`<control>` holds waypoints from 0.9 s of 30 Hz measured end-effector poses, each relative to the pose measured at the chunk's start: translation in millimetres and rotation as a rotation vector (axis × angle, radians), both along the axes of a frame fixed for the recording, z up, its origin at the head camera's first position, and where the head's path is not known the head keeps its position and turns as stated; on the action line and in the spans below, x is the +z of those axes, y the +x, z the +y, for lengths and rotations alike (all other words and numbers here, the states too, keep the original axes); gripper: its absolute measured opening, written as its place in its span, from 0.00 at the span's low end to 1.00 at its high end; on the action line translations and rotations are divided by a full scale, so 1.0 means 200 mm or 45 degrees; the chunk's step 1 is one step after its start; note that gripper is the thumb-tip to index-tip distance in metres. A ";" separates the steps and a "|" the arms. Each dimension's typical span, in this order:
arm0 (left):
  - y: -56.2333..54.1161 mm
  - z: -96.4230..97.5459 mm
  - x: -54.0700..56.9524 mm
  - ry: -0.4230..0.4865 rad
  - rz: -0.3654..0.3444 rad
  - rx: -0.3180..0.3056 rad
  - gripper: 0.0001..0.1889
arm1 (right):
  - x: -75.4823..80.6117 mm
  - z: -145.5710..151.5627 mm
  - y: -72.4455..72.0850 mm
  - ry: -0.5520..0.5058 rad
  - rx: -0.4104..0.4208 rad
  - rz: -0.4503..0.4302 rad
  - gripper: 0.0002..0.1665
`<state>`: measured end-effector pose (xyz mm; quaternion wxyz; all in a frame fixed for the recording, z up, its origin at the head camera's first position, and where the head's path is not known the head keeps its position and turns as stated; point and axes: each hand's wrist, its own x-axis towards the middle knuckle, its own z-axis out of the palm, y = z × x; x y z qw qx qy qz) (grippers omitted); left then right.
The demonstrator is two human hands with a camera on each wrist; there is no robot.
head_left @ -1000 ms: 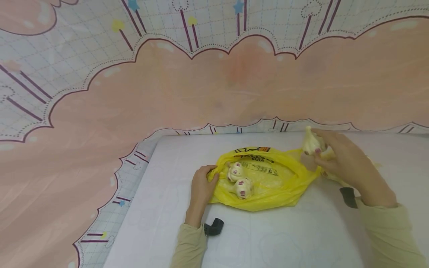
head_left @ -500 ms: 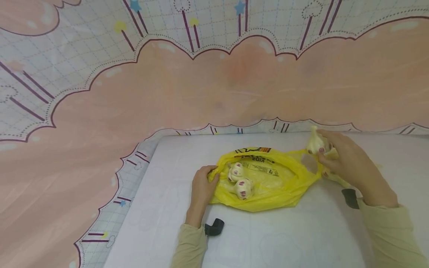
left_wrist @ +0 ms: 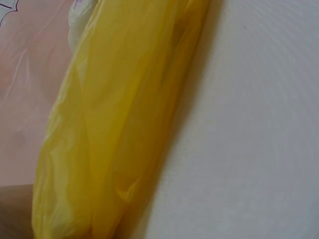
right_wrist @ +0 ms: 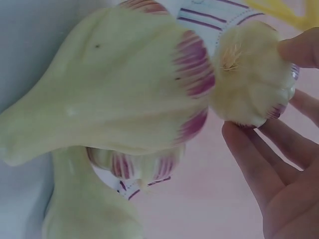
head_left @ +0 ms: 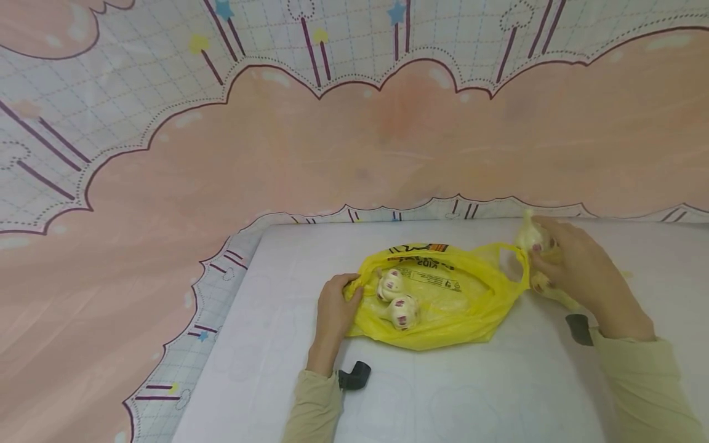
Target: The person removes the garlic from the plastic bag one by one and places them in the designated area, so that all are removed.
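My left hand (head_left: 334, 307) pinches the left rim of a yellow plastic bag (head_left: 454, 332), which lies with its mouth spread wide. Two garlic bulbs, one farther (head_left: 390, 284) and one nearer (head_left: 403, 312), rest inside it on the left. Past the bag's right handle, my right hand (head_left: 581, 271) holds another garlic bulb (head_left: 530, 237) by its sides with thumb and fingertips. Its root end faces the right wrist camera. More bulbs lie close by: a large-looking one (right_wrist: 134, 84) fills the right wrist view, with others partly hidden under it. In the left wrist view the bag (left_wrist: 114, 109) covers most of the hand.
A white tabletop (head_left: 443, 394) lies under everything. Behind it hangs a pink patterned cloth (head_left: 354, 154), which also runs down the left side. Black wrist mounts stick out inward from the left forearm (head_left: 354, 375) and the right forearm (head_left: 578, 329).
My right hand has shifted a little to the right with its garlic bulb, away from the bag. The bag's right handle loop now shows uncovered. My left hand has stayed put.
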<state>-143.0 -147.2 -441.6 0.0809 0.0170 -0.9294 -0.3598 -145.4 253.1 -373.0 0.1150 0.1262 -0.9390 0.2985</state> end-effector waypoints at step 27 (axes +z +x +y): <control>0.00 0.00 0.00 0.000 -0.005 0.002 0.15 | -0.07 0.00 -0.07 0.113 0.043 -0.185 0.29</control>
